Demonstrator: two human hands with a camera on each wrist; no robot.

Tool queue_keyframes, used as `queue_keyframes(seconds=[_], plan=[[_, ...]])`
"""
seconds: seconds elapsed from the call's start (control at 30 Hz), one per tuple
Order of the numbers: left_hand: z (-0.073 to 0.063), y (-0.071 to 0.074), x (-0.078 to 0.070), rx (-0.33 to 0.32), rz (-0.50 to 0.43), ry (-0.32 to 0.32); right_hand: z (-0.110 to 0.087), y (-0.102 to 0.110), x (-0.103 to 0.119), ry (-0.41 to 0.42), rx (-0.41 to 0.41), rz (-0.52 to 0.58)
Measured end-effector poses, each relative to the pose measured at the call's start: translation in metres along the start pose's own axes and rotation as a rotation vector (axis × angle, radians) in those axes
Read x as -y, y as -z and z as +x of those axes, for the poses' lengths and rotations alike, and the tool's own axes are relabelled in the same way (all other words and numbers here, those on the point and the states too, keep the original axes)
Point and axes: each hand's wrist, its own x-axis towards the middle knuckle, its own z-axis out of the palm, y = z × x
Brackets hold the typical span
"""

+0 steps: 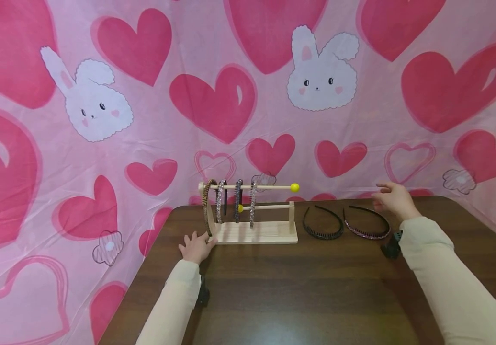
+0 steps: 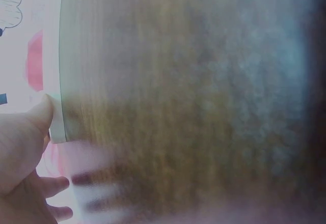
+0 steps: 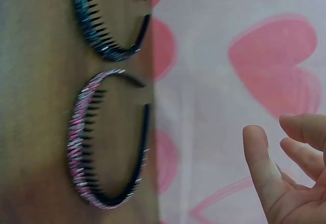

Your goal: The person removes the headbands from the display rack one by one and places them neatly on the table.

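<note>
A wooden headband rack [image 1: 252, 238] stands at the back of the table. On its upper bar hang a gold-brown headband [image 1: 205, 206] at the left end and several glittery ones, among them a silvery-pink headband [image 1: 253, 203]. My left hand [image 1: 197, 247] rests at the base's left end, fingers spread; in the left wrist view its thumb touches the base's edge [image 2: 56, 124]. My right hand [image 1: 396, 200] hovers, holding nothing, beside a pink glittery headband [image 3: 76, 147] lying on the table. Left of that lies a dark glittery headband [image 1: 323, 235], with comb teeth.
The brown wooden table [image 1: 299, 292] reaches back to a pink cloth [image 1: 269, 120] with hearts and rabbits. A shorter lower bar [image 1: 267, 207] of the rack ends in a yellow ball, as does the upper bar, whose yellow ball [image 1: 295, 187] points right.
</note>
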Motion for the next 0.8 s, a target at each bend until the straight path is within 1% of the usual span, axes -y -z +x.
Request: queue_keyframes(seconds=[0.07,0.17,0.3,0.4,0.57,0.7,0.8], plan=[[0.000,0.000,0.000,0.007,0.000,0.006,0.002,0.000,0.011,0.017,0.002,-0.001],[0.000,-0.001,0.001,0.012,0.008,0.009,0.005,-0.001,0.026,0.047,0.007,-0.043],[0.000,-0.001,0.002,0.019,0.005,0.009,0.011,-0.004,0.044,0.071,0.023,-0.065],[0.000,-0.001,0.002,0.017,-0.006,0.003,0.016,-0.007,0.058,0.075,0.036,-0.062],[0.001,-0.001,0.002,0.013,-0.003,0.001,0.020,-0.013,0.083,0.107,0.032,-0.063],[0.001,-0.001,0.001,0.017,0.002,0.005,0.022,-0.020,0.098,0.141,0.030,-0.069],[0.001,-0.001,0.000,0.017,0.005,0.004,0.022,-0.025,0.108,0.161,0.046,-0.090]])
